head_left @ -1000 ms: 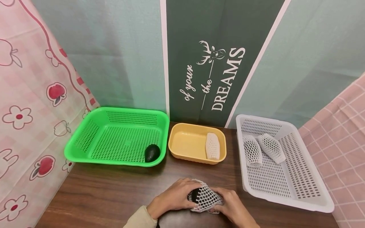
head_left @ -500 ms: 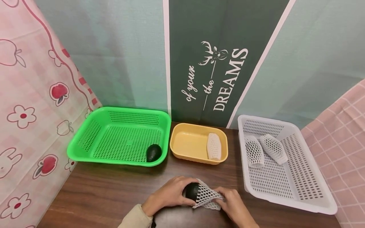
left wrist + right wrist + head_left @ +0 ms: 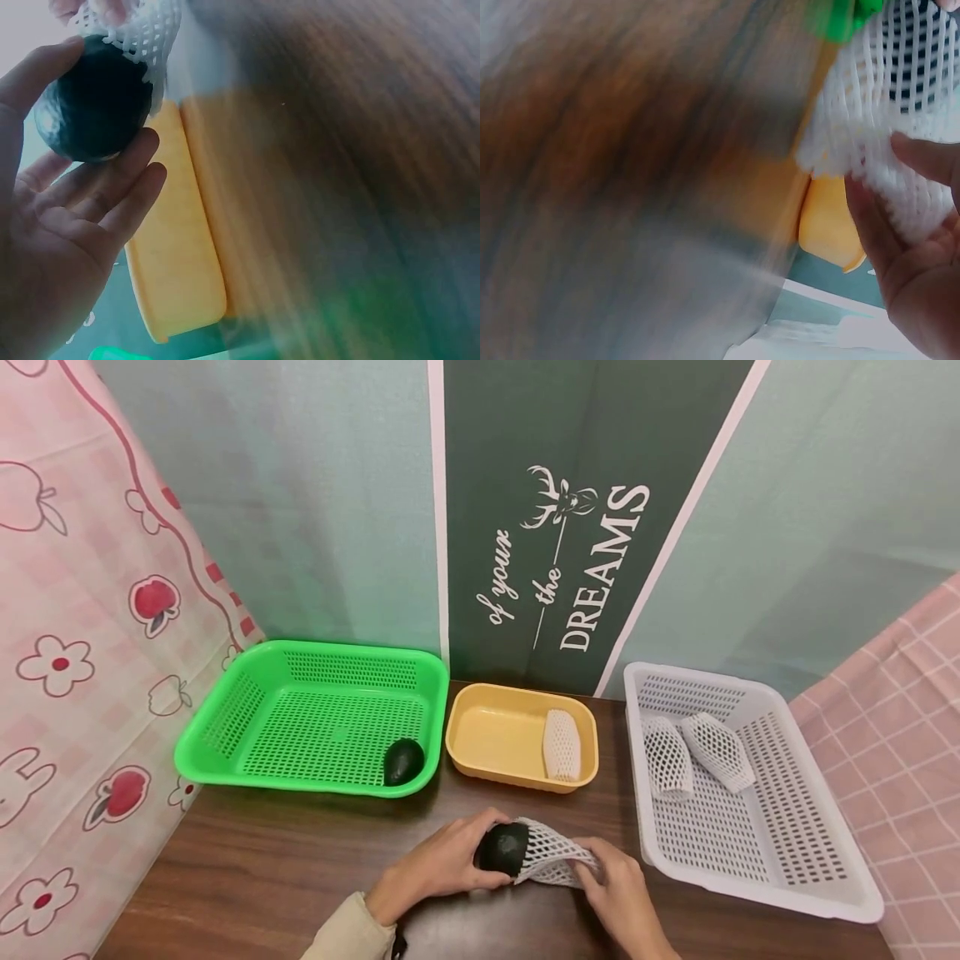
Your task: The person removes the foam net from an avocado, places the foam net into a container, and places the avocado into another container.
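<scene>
In the head view a dark oval fruit [image 3: 501,849] sits partly inside a white foam net [image 3: 551,853], its left end bare. The left hand [image 3: 448,858] holds the bare end between thumb and fingers; the left wrist view shows the same grip on the fruit [image 3: 94,105]. At the net's other end, the right hand [image 3: 617,883] pinches the mesh, and in the right wrist view thumb and fingers grip the net [image 3: 907,180] with dark fruit showing through its upper part.
Behind the hands stands a yellow tray [image 3: 491,770] with one white net piece [image 3: 562,745]. On the left, a green basket [image 3: 300,783] holds another dark fruit [image 3: 403,762]. A white basket [image 3: 765,893] on the right contains two net-covered items [image 3: 667,758].
More of the fruit's left end shows outside the net than a second ago. Both hands have shifted slightly, the right one a little to the right, and the net looks more stretched out.
</scene>
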### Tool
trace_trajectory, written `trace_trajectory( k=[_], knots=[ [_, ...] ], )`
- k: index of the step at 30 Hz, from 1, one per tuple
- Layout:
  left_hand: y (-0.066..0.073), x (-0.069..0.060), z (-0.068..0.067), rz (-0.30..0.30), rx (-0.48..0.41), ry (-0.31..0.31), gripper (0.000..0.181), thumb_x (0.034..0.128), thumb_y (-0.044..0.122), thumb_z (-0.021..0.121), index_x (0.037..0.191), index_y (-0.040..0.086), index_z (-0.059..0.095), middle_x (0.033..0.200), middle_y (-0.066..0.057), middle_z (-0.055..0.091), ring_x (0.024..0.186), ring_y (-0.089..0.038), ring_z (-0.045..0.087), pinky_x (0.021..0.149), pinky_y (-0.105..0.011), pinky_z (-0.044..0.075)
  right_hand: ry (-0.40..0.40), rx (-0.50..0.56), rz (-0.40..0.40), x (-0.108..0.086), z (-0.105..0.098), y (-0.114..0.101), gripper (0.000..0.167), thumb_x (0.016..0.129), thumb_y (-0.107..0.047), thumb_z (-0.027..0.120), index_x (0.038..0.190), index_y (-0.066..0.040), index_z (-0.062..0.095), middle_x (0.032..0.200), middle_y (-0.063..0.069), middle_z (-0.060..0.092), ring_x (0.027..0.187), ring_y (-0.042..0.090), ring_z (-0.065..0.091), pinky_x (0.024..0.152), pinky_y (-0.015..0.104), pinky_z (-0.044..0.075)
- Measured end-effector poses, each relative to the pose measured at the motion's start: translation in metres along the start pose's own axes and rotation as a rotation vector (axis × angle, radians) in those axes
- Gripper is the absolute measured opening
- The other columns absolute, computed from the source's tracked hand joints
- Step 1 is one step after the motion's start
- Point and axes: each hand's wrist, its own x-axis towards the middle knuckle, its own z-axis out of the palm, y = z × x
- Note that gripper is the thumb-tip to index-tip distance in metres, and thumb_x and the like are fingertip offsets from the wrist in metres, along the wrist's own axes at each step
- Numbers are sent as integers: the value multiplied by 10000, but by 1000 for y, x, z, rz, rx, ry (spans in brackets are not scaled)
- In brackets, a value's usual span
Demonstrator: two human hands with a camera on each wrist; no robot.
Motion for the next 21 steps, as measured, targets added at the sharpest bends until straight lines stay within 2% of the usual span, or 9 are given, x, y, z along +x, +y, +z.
trace_trajectory(
  k=[2, 5, 7, 11, 14, 18, 21],
  knots=[
    [2, -1, -3, 0, -5, 15, 601, 815, 340, 807, 1291, 166, 484, 1131, -67, 707, 945, -53, 652, 783, -206, 538, 43, -24, -5, 1, 0, -1, 360, 674, 81, 838, 909, -168, 729, 855, -94, 722, 807, 49, 676, 707, 212, 533],
    [5, -2, -9, 12, 14, 65, 617, 812, 317, 811, 1286, 148, 454, 1097, -85, 707, 907, -76, 658, 763, -225, 546, 113, -36, -1, 3, 0, -2, 338, 686, 81, 820, 935, -128, 725, 859, -58, 710, 805, 89, 669, 737, 160, 489],
    [7, -3, -15, 23, 22, 104, 644, 812, 301, 811, 1309, 129, 440, 1147, -91, 689, 957, -116, 668, 809, -275, 563, 162, -28, 0, 5, 0, -4, 330, 697, 89, 796, 961, -94, 718, 872, -25, 704, 805, 119, 662, 747, 147, 469],
    [10, -5, -27, 49, 51, 194, 713, 810, 286, 812, 1397, 137, 437, 1342, -69, 601, 1157, -179, 628, 951, -378, 544, 254, 14, 1, 10, -2, -7, 317, 733, 99, 736, 1024, -16, 688, 881, 56, 687, 801, 170, 638, 747, 194, 451],
    [11, -7, -36, 82, 80, 259, 731, 813, 281, 810, 1444, 201, 449, 1355, -40, 577, 1042, -134, 644, 890, -344, 553, 308, 45, 22, 15, -4, -11, 319, 767, 81, 707, 1077, 19, 660, 906, 97, 688, 817, 177, 625, 759, 199, 445],
    [12, -6, -45, 105, 109, 328, 704, 828, 291, 792, 1451, 295, 463, 1287, -18, 564, 927, -86, 603, 811, -298, 543, 349, 111, 78, 24, -6, -18, 323, 814, 49, 697, 1130, 46, 632, 983, 143, 704, 869, 56, 602, 765, 126, 439],
    [12, -6, -51, 85, 101, 358, 691, 829, 295, 790, 1443, 316, 473, 1255, -20, 557, 987, -104, 597, 823, -319, 552, 338, 173, 132, 34, -8, -26, 344, 854, 17, 686, 1185, 58, 602, 1057, 164, 700, 926, -58, 560, 768, 85, 424]
  ],
)
